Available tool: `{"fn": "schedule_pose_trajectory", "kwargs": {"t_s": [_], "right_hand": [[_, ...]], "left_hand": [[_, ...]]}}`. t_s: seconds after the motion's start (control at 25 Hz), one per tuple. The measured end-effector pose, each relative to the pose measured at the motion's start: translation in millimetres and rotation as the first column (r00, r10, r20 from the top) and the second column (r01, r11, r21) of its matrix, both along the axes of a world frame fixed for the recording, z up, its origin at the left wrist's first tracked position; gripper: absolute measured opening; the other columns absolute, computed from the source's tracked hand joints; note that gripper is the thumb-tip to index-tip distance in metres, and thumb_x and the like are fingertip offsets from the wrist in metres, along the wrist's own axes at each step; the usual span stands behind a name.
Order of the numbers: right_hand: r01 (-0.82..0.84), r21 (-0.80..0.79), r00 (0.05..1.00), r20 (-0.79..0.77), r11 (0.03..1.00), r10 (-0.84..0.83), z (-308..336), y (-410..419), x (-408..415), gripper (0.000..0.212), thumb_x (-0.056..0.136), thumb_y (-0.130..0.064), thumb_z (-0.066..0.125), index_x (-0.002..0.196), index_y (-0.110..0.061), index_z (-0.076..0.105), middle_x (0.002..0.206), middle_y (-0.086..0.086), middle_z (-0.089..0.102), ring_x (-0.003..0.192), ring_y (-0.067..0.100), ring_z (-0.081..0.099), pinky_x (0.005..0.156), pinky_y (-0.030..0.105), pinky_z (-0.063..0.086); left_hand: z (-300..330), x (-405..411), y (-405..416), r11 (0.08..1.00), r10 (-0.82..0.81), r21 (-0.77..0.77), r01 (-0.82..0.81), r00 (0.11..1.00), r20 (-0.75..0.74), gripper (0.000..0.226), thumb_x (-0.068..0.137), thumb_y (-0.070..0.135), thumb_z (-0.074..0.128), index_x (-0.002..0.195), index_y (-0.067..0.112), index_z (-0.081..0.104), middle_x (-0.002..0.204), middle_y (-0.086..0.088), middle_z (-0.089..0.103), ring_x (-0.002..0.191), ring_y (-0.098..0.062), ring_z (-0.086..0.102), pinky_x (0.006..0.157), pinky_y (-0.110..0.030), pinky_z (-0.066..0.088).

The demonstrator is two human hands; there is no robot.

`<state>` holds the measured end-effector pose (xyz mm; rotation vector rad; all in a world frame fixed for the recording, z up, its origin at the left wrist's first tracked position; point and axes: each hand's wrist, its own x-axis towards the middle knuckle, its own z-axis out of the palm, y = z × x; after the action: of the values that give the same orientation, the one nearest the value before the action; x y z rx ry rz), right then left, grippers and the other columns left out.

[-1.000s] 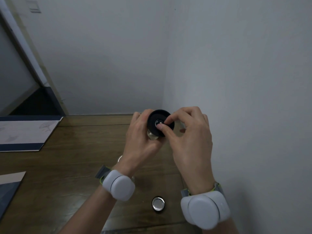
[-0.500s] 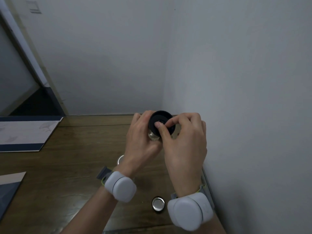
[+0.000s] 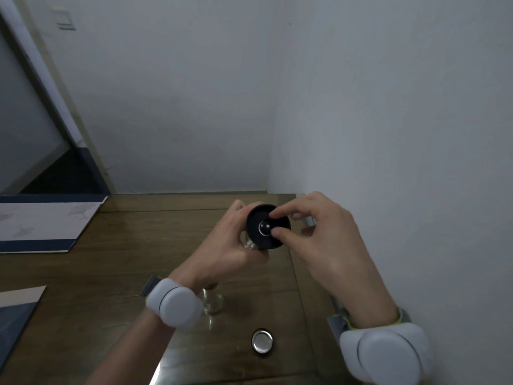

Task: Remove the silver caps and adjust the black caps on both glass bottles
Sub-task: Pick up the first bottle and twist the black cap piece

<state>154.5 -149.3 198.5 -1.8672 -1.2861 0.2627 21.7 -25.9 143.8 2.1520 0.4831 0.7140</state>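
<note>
Left hand (image 3: 230,245) wraps bottle — glass mostly hidden, right hand (image 3: 319,240) apparently pinching black cap (image 3: 268,226)

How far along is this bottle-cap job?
One silver cap already lies loose on the table. In hand: the left hand holds a bottle while the right hand fingers its black cap. The other glass bottle stands waiting behind the wrist.

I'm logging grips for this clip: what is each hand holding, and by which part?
The left hand grips the glass bottle around its upper part, under the black cap. The right hand pinches that cap's top face with fingertips.
</note>
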Motion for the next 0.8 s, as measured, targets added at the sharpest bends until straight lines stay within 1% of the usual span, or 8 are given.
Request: {"fn": "schedule_pose_trajectory", "kwargs": {"t_s": [0.08, 0.2, 0.32, 0.4, 0.52, 0.64, 0.72, 0.8], "right_hand": [[-0.037, -0.011, 0.999, -0.032, 0.999, 0.037, 2, -1, 1, 0.019, 0.078, -0.021, 0.083, 0.092, -0.033, 0.079, 0.097, -0.013, 0.064, 0.095, 0.007, 0.063, 0.081, 0.041, 0.055], [-0.033, -0.016, 0.997, -0.072, 0.999, 0.031, 4, -2, -1, 0.017, 0.078, -0.020, 0.084, 0.088, -0.032, 0.079, 0.097, -0.012, 0.065, 0.094, 0.005, 0.063, 0.080, 0.040, 0.056], [-0.006, 0.018, 0.994, -0.107, 1.000, 0.008, 5, -1, -2, 0.015, 0.076, -0.019, 0.085, 0.084, -0.029, 0.078, 0.097, -0.011, 0.067, 0.093, 0.006, 0.065, 0.079, 0.043, 0.056], [0.012, 0.027, 0.992, -0.123, 1.000, -0.009, 5, 0, -2, 0.014, 0.075, -0.019, 0.085, 0.082, -0.028, 0.077, 0.098, -0.011, 0.068, 0.091, 0.007, 0.066, 0.081, 0.043, 0.056], [0.065, 0.052, 0.990, -0.126, 0.996, -0.058, 1, 2, -6, 0.018, 0.074, -0.021, 0.086, 0.077, -0.031, 0.071, 0.099, -0.012, 0.068, 0.086, 0.002, 0.066, 0.078, 0.032, 0.054], [0.152, 0.110, 0.982, -0.133, 0.982, -0.137, -6, 4, -15, 0.022, 0.076, -0.023, 0.085, 0.077, -0.035, 0.066, 0.100, -0.013, 0.066, 0.085, -0.002, 0.066, 0.072, 0.017, 0.047], [0.205, 0.144, 0.970, -0.159, 0.968, -0.182, -9, 6, -19, 0.019, 0.077, -0.026, 0.084, 0.080, -0.034, 0.067, 0.100, -0.014, 0.066, 0.087, -0.003, 0.066, 0.069, 0.010, 0.043], [0.238, 0.169, 0.963, -0.172, 0.956, -0.209, -10, 8, -23, 0.016, 0.079, -0.027, 0.082, 0.084, -0.032, 0.068, 0.100, -0.014, 0.066, 0.089, -0.002, 0.066, 0.068, 0.006, 0.042]], "left_hand": [[2, -2, 2, 0.999, -0.035, -0.014, 0.035, 0.999, -0.019, 0.054, 0.067, 0.011, 0.074, 0.100, 0.051, 0.060, 0.092, 0.040, 0.054, 0.093, -0.013, 0.049, 0.076, -0.011, 0.042], [2, -3, 4, 0.997, -0.064, -0.039, 0.063, 0.998, -0.021, 0.056, 0.072, 0.006, 0.077, 0.102, 0.049, 0.059, 0.092, 0.038, 0.052, 0.093, -0.011, 0.047, 0.077, -0.010, 0.041], [1, -1, 3, 0.998, -0.053, -0.033, 0.054, 0.998, 0.017, 0.059, 0.074, 0.001, 0.079, 0.103, 0.049, 0.060, 0.092, 0.036, 0.053, 0.095, -0.011, 0.049, 0.078, -0.011, 0.042], [-1, 2, 1, 0.999, -0.029, -0.035, 0.031, 0.998, 0.054, 0.057, 0.074, 0.001, 0.080, 0.103, 0.046, 0.059, 0.093, 0.029, 0.055, 0.097, -0.016, 0.052, 0.079, -0.015, 0.044], [-3, 7, -2, 0.999, 0.038, -0.018, -0.036, 0.994, 0.105, 0.060, 0.073, 0.003, 0.079, 0.105, 0.050, 0.061, 0.100, 0.019, 0.059, 0.100, -0.024, 0.057, 0.081, -0.025, 0.049], [-2, 13, -7, 0.994, 0.109, 0.002, -0.111, 0.979, 0.172, 0.064, 0.073, 0.010, 0.079, 0.105, 0.062, 0.059, 0.102, 0.030, 0.063, 0.101, -0.029, 0.060, 0.082, -0.035, 0.052], [1, 17, -11, 0.989, 0.143, -0.004, -0.145, 0.964, 0.223, 0.051, 0.075, 0.027, 0.074, 0.104, 0.066, 0.058, 0.100, 0.037, 0.062, 0.099, -0.030, 0.061, 0.081, -0.031, 0.052], [2, 21, -14, 0.982, 0.182, -0.003, -0.188, 0.945, 0.271, 0.041, 0.074, 0.034, 0.067, 0.104, 0.061, 0.060, 0.100, 0.038, 0.061, 0.099, -0.030, 0.060, 0.081, -0.028, 0.051]]}}
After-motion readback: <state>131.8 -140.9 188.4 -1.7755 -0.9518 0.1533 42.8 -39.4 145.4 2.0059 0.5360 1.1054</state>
